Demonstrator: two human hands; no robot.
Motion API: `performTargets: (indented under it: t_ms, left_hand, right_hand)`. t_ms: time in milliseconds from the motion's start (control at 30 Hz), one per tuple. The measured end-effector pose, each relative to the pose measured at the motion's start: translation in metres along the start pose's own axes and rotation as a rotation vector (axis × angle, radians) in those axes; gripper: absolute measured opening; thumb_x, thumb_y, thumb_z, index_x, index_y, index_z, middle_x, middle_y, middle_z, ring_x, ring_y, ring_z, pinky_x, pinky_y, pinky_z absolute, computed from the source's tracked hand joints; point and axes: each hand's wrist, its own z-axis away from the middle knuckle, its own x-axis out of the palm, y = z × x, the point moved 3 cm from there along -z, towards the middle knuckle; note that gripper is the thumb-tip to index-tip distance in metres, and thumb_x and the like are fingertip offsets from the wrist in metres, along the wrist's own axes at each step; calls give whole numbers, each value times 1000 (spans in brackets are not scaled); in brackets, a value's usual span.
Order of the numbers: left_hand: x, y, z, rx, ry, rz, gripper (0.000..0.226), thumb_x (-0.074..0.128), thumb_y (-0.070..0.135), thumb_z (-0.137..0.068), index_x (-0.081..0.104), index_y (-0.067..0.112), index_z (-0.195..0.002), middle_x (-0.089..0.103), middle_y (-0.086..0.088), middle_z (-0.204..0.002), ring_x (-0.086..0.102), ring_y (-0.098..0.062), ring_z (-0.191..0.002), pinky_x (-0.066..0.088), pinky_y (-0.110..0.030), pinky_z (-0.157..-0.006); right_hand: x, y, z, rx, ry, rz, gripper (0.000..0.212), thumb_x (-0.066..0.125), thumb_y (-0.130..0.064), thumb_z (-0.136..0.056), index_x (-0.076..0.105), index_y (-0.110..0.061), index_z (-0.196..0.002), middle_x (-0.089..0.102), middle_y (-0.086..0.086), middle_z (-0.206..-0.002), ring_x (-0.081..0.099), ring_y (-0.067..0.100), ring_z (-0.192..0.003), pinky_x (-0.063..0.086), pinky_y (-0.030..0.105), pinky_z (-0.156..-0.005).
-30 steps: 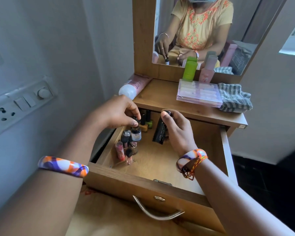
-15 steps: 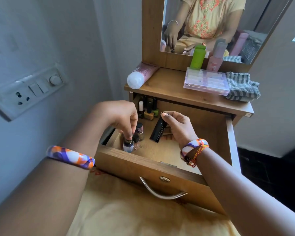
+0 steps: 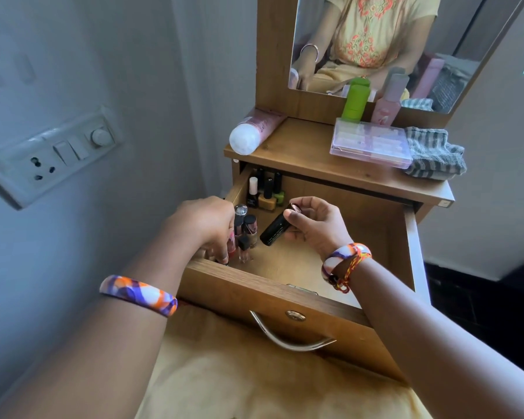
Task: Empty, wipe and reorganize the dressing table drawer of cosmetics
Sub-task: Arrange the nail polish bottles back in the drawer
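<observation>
The wooden drawer [image 3: 273,294] of the dressing table stands pulled open over my lap. My right hand [image 3: 313,225] hangs above the middle of the drawer, shut on a black cosmetic tube [image 3: 274,230] that tilts down to the left. My left hand [image 3: 206,226] reaches down into the front left corner, its fingertips hidden behind the drawer front, right beside a cluster of small bottles [image 3: 246,234]. A few nail polish bottles [image 3: 266,193] stand upright in the back left corner. The right half of the drawer floor is bare wood.
On the tabletop [image 3: 300,158] lie a pink bottle on its side [image 3: 254,131], a clear pink compartment box [image 3: 371,143] and a striped grey cloth [image 3: 436,155]. A green bottle [image 3: 356,101] and a pink bottle [image 3: 386,104] stand against the mirror. A switchboard [image 3: 49,155] is on the left wall.
My left hand has moved from the middle left of the drawer down to the front left corner, carrying a small bottle at first. The right hand keeps the black tube in about the same place.
</observation>
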Motion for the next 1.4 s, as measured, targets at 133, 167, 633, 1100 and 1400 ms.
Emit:
performTargets:
  t_ms: [133,167,633,1100,1400]
  left_hand:
    - [1,0,1,-13,43,-34,39,82,30,-66,46,20,-55,63,2,-76,63,-17,-80,44,-26,-58]
    - [1,-1,1,-21,45,-34,39,82,31,-66,46,20,-54,60,3,-72,61,-16,-79,42,-25,-57]
    - [-12,-16,2,57,-36,245,23,81,32,-67,65,15,-65,62,5,-64,53,-8,-62,40,-22,-56]
    - [-16,-23,1,45,107,341,24,78,31,-71,70,9,-77,59,3,-68,50,-9,-62,38,-20,-54]
    - [-19,-24,1,49,161,357,23,78,28,-71,70,8,-79,58,5,-67,50,-8,-62,41,-22,-57]
  right_hand:
    - [-1,-6,-15,-80,80,173,27,68,-6,-81,63,-14,-106,66,6,-102,65,20,-93,58,35,-81]
    - [0,-9,-19,-118,99,234,28,69,-7,-80,64,-15,-106,66,6,-104,65,21,-96,57,37,-83]
    - [32,-22,-36,-186,-32,474,31,66,-1,-81,64,-10,-111,66,7,-110,63,18,-101,53,28,-89]
    - [38,-15,-32,-198,-84,514,41,59,14,-79,64,-12,-111,64,8,-115,62,22,-105,54,30,-89]
    - [40,-13,-32,-204,-98,501,46,58,14,-79,64,-14,-114,65,6,-114,62,19,-105,55,31,-90]
